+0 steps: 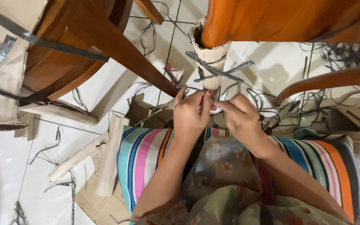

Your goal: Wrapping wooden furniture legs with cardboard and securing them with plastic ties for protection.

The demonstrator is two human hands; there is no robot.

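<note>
Two hands meet at a thin grey strap [213, 70] wound round the cardboard sleeve [210, 58] on an orange chair leg [226, 21]. Left hand [190, 114] and right hand [240, 116] each pinch a strap end, fingers together. Strap looks light, limp, slick; best gripped near its loose ends. Floor [5, 166] littered with offcuts

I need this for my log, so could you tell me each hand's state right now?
Left hand: pinched shut on a grey strap.
Right hand: fingers curled at the same strap; grip unclear.
</note>
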